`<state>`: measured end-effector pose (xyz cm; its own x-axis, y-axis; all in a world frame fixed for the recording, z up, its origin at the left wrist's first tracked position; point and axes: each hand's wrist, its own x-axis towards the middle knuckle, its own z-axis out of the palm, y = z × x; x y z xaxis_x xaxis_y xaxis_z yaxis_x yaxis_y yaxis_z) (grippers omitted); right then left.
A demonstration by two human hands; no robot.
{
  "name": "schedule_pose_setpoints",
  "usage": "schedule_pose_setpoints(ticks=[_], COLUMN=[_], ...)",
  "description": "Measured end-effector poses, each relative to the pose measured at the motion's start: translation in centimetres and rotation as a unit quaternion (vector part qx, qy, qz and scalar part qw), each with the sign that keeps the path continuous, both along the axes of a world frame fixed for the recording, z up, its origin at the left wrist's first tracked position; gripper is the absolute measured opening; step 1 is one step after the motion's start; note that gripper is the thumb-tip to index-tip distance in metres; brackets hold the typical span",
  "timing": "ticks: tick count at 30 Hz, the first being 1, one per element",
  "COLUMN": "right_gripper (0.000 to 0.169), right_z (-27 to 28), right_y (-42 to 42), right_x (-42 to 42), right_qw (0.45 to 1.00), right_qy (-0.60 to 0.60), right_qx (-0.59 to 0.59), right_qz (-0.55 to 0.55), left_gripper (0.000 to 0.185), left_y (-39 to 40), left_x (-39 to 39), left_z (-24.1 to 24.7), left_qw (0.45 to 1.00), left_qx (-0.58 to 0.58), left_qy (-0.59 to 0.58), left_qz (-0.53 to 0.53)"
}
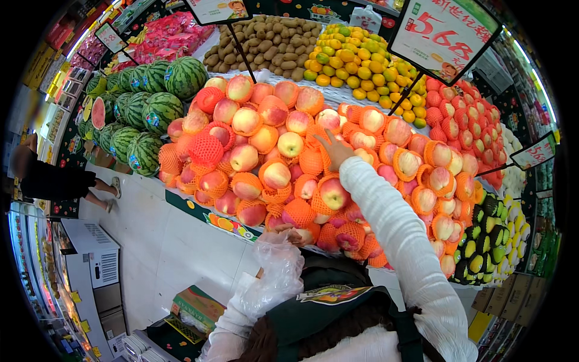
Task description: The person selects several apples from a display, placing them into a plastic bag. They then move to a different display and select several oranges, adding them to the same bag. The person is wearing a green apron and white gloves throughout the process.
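A wide heap of red-and-yellow fruit (291, 145), apples or peaches by their look, lies before me, many in orange foam nets. My right hand (335, 148) reaches over the middle of the heap. Its fingers are spread against an orange foam net (316, 135), and nothing is gripped. By the heap's front edge is my left hand (291, 234), its fingers close to the front fruit. A clear plastic bag (276, 267) hangs about that hand and wrist and partly hides them. Whether those fingers pinch the bag is unclear.
Watermelons (156, 113) are stacked on the left. Kiwifruit (271, 45) and yellow-green citrus (362, 59) fill the back. Price signs (445, 38) on poles rise from the display. A person (54, 181) stands in the left aisle. A banana carton (199, 307) sits low behind my left arm.
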<state>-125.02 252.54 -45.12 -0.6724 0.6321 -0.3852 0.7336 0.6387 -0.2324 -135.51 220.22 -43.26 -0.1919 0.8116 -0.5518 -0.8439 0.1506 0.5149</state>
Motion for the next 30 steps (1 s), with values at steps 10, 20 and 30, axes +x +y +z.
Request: schedule_pose_setpoints(ticks=[10,20,30], right_gripper=[0.076,0.041,0.047], right_z=[-5.2,4.8,-4.0], right_y=[5.5,8.6,-13.2], right_x=[-3.6,5.1,-4.5], right_qw=[0.994,0.92,0.914], right_qy=[-0.105,0.379,0.306], right_qx=[0.005,-0.026,-0.199], right_qz=[0.027,-0.099,0.178], left_gripper=[0.037,0.036,0.036], left_y=[-1.2,-1.8,-1.4], left_x=[-3.4,-3.4,-1.9], left_z=[-0.5,-1.5,-1.4], left_qw=[0.999,0.999,1.0], left_qx=[-0.022,-0.025,-0.006], left_qy=[-0.012,-0.031,-0.015], left_qz=[0.02,0.002,-0.024])
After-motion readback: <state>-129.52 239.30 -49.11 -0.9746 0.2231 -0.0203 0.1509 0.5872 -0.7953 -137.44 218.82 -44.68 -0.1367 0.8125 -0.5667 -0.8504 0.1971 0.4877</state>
